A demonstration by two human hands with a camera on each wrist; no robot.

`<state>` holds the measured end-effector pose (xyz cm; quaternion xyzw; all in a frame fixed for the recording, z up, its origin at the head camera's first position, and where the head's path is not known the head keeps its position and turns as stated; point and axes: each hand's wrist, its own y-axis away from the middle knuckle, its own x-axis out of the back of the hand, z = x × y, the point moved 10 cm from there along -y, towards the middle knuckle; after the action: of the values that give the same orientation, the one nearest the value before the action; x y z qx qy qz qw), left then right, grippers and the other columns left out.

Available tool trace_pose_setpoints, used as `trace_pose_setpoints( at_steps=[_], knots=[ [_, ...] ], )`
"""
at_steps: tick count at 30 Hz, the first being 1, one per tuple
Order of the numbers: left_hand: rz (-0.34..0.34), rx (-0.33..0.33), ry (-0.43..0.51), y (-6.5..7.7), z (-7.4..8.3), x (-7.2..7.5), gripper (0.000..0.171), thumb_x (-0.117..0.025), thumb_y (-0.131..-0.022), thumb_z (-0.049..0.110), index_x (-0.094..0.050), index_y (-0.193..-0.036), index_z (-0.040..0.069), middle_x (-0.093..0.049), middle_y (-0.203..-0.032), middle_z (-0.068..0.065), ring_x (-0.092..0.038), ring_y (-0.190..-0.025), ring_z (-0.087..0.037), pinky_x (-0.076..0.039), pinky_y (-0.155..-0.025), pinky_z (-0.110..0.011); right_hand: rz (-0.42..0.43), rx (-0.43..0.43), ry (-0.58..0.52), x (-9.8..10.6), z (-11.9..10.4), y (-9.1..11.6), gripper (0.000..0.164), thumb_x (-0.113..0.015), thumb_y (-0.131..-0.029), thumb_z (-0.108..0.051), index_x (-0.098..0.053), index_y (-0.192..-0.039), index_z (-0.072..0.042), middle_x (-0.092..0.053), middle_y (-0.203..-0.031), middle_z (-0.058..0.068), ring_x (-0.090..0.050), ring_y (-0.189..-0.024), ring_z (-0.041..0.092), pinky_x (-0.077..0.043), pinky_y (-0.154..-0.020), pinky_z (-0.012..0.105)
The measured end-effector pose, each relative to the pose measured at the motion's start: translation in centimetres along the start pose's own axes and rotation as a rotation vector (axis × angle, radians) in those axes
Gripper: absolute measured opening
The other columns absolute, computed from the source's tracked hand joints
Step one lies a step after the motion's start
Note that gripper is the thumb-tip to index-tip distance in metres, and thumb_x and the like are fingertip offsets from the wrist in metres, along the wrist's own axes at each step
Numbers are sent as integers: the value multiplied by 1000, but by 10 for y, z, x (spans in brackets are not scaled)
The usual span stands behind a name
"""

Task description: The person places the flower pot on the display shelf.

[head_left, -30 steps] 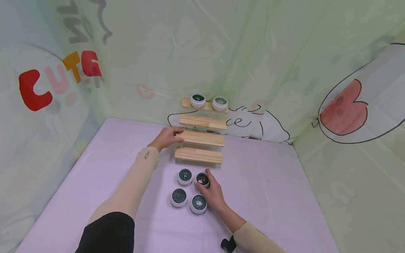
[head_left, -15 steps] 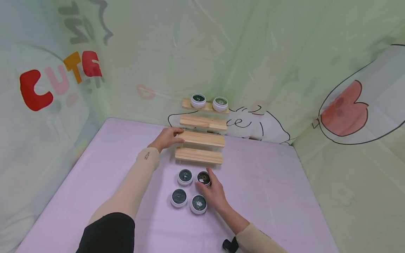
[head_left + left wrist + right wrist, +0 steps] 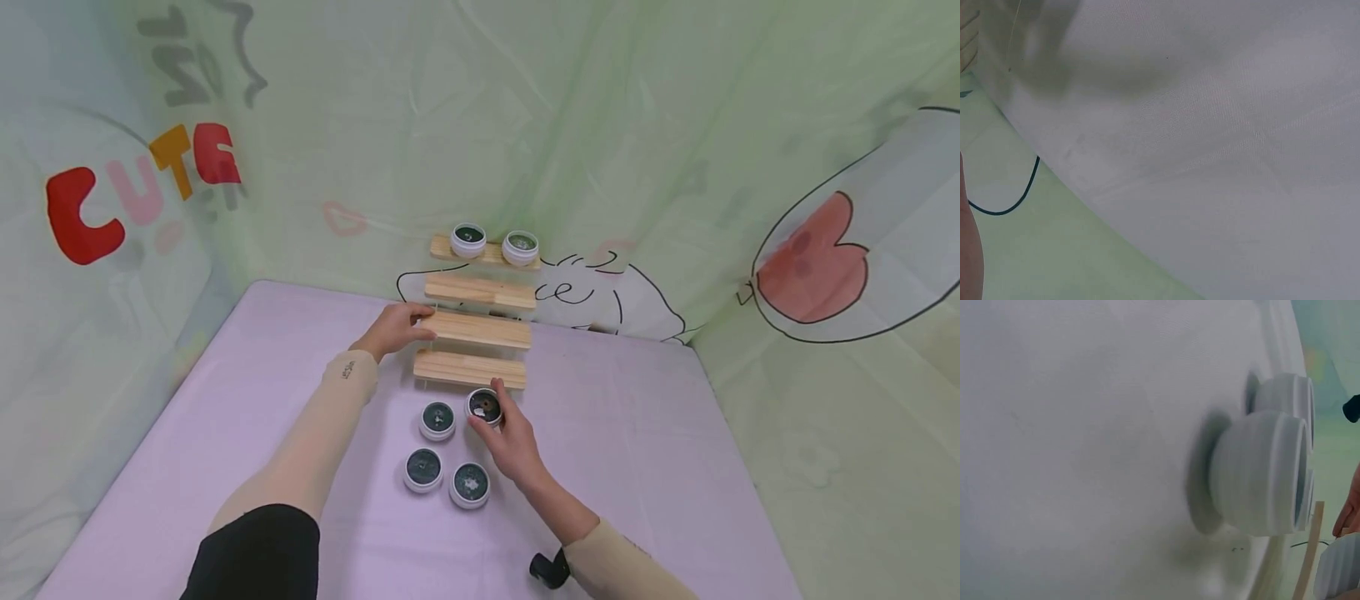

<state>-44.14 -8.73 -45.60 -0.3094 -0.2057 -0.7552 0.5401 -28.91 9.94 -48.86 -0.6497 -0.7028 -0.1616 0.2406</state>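
My left hand (image 3: 393,328) grips the left end of a stepped wooden shelf (image 3: 480,330), its thumb and fingers at the second board from the front. In my right hand (image 3: 517,443) is a small round white pot (image 3: 484,407) with a dark inside, pinched between thumb and fingers. This pot hangs just before the lowest board, raised off the table as the right wrist view shows. Three similar pots stand on the table: one to its left (image 3: 437,421), two nearer me (image 3: 423,470) (image 3: 470,485). The left wrist view shows mostly cloth and a sliver of hand.
Two more white pots (image 3: 468,239) (image 3: 521,247) sit on the top board (image 3: 491,252). A lilac cloth covers the table (image 3: 622,467). Pale green printed curtains (image 3: 637,150) close in the back and sides. A black fitting (image 3: 550,570) is by my right wrist.
My right hand has lifted the pot and carried it forward, away from the other table pots and toward the lowest board. The left hand stays on the shelf.
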Motion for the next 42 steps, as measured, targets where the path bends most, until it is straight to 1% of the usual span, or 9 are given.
trace_pose_setpoints(
  at_steps=[8, 13, 18, 22, 29, 34, 39, 41, 42],
  knots=[
    [-2, 10, 15, 3, 2, 0, 57, -71, -80, 26, -52, -129, 4, -52, -133, -12, -49, -122, -25, -41, -104, -35, 22, 27, -42, 14, -23, -14, 76, -65, -86, -25, -23, -145, -6, -31, -149, 6, -29, -137, 22, -32, -109, 39],
    [-6, 14, 14, 4, 3, 0, 57, -71, -80, 26, -52, -129, 5, -51, -134, -12, -48, -123, -25, -41, -104, -35, 40, 29, -52, 22, -31, -23, 75, -65, -86, -26, -24, -145, -6, -32, -149, 5, -31, -136, 21, -31, -110, 36],
    [-3, 17, 26, 5, 3, 0, 56, -71, -80, 24, -52, -129, 4, -51, -134, -12, -48, -124, -25, -41, -104, -34, 55, 35, -61, 31, -38, -31, 76, -65, -86, -27, -22, -146, -7, -30, -150, 3, -28, -137, 17, -30, -111, 34],
    [-3, 13, 29, 5, 4, -1, 55, -71, -80, 23, -53, -129, 4, -51, -134, -12, -47, -124, -26, -41, -104, -34, 71, 48, -81, 38, -43, -35, 77, -65, -86, -27, -21, -146, -6, -29, -150, 2, -27, -138, 17, -30, -111, 34],
    [8, 2, 23, 4, 2, 0, 57, -72, -79, 26, -54, -128, 5, -52, -134, -12, -48, -124, -25, -42, -104, -34, 86, 70, -30, 47, -52, -45, 77, -64, -86, -31, -21, -147, -10, -30, -150, -1, -30, -136, 15, -34, -109, 36],
    [5, -2, 8, 1, 0, -2, 58, -72, -78, 29, -54, -128, 6, -52, -133, -11, -48, -123, -25, -42, -103, -34, 97, 73, -39, 53, -58, -52, 76, -64, -86, -30, -22, -147, -12, -30, -149, -1, -31, -135, 14, -35, -108, 35],
    [14, -3, 0, 0, 0, 0, 57, -73, -77, 28, -55, -127, 6, -54, -132, -11, -50, -122, -24, -42, -103, -33, 101, 27, -53, 56, -61, -64, 75, -64, -86, -33, -24, -146, -14, -32, -148, 0, -42, -123, 16, -40, -105, 36],
    [16, -1, -2, 0, 0, 0, 57, -74, -77, 27, -55, -127, 6, -54, -131, -11, -50, -121, -24, -43, -102, -33, 103, 11, -54, 55, -62, -70, 75, -64, -86, -35, -24, -147, -16, -32, -148, -1, -44, -116, 16, -41, -102, 36],
    [17, 1, -3, 0, 0, 0, 57, -74, -77, 27, -55, -127, 6, -54, -131, -11, -50, -120, -23, -43, -102, -33, 102, 12, -55, 55, -64, -73, 76, -63, -86, -36, -23, -147, -15, -31, -149, -1, -44, -117, 16, -41, -102, 36]
  ],
)
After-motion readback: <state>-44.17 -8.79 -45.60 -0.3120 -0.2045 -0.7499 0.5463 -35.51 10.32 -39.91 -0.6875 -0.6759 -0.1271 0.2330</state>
